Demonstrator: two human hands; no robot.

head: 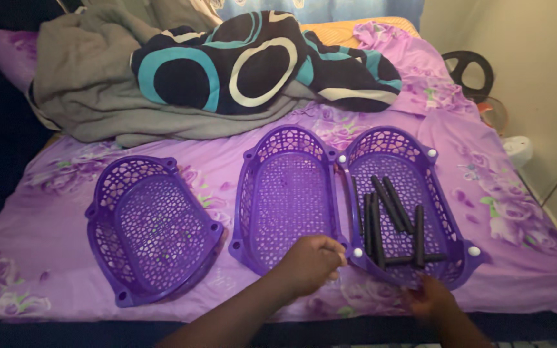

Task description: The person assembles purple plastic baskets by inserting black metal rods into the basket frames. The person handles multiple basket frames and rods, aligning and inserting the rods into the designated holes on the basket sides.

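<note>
A: Any packages, labels, signs or screens here?

B: None that I can see. Nothing boxed, wrapped or printed lies near the fingers of either hand, and nothing of that kind shows further off

A: No screen lit up anywhere?

B: No, none in view
</note>
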